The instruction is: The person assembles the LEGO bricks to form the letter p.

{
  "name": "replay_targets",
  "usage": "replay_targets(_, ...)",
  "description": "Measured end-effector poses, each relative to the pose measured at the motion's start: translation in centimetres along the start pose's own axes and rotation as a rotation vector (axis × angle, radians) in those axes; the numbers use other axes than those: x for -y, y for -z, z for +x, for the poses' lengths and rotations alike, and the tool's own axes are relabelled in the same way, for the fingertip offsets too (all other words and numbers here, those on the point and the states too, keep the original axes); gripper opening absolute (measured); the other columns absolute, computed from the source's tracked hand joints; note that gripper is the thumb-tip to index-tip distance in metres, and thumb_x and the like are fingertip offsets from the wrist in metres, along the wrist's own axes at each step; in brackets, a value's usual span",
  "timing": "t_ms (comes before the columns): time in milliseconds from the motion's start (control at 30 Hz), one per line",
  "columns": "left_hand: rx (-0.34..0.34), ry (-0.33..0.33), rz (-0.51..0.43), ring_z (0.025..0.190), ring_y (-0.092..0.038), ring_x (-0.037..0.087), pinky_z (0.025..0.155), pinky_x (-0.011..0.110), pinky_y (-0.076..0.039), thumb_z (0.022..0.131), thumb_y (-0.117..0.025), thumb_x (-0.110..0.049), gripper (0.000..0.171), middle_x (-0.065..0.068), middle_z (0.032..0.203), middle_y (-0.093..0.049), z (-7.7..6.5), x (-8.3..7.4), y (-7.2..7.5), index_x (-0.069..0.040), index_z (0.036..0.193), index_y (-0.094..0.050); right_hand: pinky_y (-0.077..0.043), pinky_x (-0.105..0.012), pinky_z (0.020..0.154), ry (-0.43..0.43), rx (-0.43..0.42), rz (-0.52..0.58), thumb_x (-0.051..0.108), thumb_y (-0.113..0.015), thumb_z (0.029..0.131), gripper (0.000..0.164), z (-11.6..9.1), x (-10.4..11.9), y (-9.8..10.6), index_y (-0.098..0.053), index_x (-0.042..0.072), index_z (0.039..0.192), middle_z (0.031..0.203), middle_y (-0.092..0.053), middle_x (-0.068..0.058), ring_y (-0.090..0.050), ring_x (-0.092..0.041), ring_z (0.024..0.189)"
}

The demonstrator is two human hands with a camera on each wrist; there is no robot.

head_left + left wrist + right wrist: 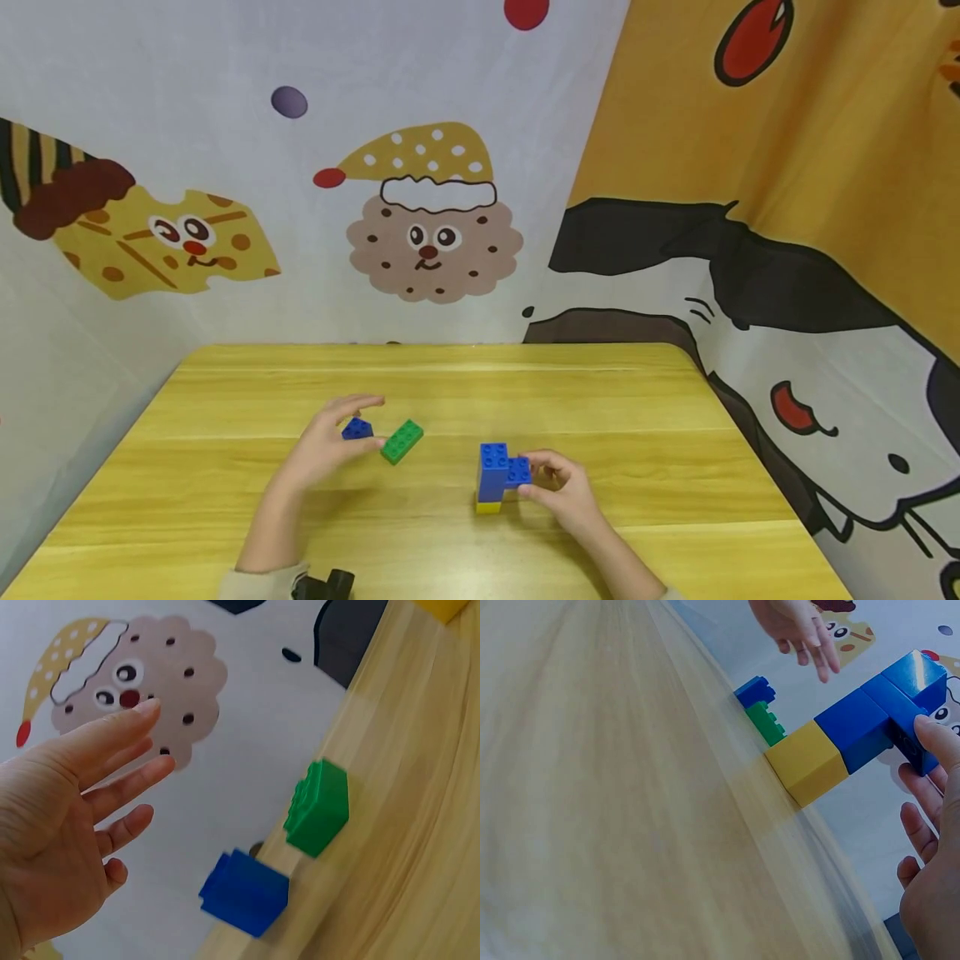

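A small tower stands on the table, with a yellow block (806, 763) at its base and blue blocks (492, 482) stacked above. From its upper part a blue block (518, 472) juts out to the right. My right hand (566, 492) pinches that jutting block at its outer end, thumb on the near side. On the left, my left hand (326, 442) hovers with fingers spread and nothing held. Below it on the table are a loose blue block (247, 892) and a green block (321, 808), close together.
The light wood table (637, 400) reaches back to a cloth (247, 50) printed with cartoon figures. A black device (326, 585) is strapped at the left wrist over a beige sleeve (258, 583).
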State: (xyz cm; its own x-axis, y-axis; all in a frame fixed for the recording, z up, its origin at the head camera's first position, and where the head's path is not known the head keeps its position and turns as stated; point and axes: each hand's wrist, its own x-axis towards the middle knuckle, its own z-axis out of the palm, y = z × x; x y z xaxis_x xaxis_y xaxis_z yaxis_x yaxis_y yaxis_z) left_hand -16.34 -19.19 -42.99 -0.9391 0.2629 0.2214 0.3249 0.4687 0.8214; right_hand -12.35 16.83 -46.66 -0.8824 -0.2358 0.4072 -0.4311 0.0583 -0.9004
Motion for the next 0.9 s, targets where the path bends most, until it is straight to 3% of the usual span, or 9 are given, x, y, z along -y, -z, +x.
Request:
replay_targets(167,0.003,0.045,0.003,0.118,-0.042,0.039,0.092,0.065,-0.035,0.083,-0.077,-0.024,0.058,0.016,0.14,-0.045,-0.3,1.2,0.7,-0.01,0.134,-0.055,-0.039,-0.034,0.067,0.001,0.004,0.001,-0.019,-0.069,0.074,0.03,0.0,-0.1,0.0,-0.062,-0.013,0.103,0.087,-0.064,0.002,-0.049,-0.035,0.077)
replay_targets(533,0.019,0.088,0.027,0.12,-0.043,0.044,0.092,0.067,-0.035,0.083,-0.074,-0.009,0.056,0.021,0.139,-0.045,-0.5,3.3,1.0,-0.003,0.135,-0.053,-0.04,-0.035,0.067,-0.003,0.001,-0.007,-0.018,-0.069,0.074,0.03,0.0,0.1,-0.1,-0.062,-0.013,0.103,0.086,-0.063,0.001,-0.048,-0.034,0.076)
replay_targets(900,0.025,0.081,0.035,0.114,-0.047,0.042,0.092,0.063,-0.037,0.082,-0.072,0.001,0.056,0.02,0.137,-0.048,-0.5,5.3,0.8,0.0,0.134,-0.052,-0.039,-0.033,0.064,0.054,0.008,0.033,-0.017,-0.071,0.074,0.036,-0.3,-3.1,0.5,-0.066,-0.005,0.107,0.087,-0.063,0.001,-0.049,-0.028,0.076)
